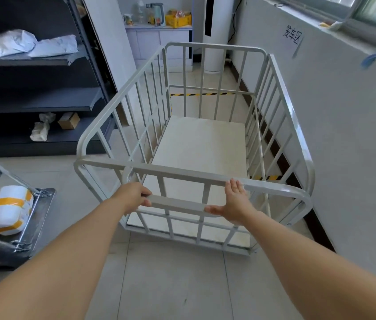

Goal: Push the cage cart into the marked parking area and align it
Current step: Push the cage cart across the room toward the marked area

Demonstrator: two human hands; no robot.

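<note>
The white metal cage cart (104,130) stands in the middle of the view, empty, with a pale flat floor. My left hand (132,197) grips the lower horizontal bar on its near side. My right hand (234,203) lies open against the same near side, fingers spread up to the top rail and thumb on the lower bar. Yellow-and-black floor tape (196,94) shows through the far bars, and another strip (272,177) shows by the right wall. The cart's right side runs close along the white wall.
Dark shelving (44,102) with parcels stands on the left. A flat trolley (37,218) with a taped white parcel sits at the lower left. A white wall (344,135) with a paper sign is on the right. A white standing unit (217,31) and cabinet are ahead.
</note>
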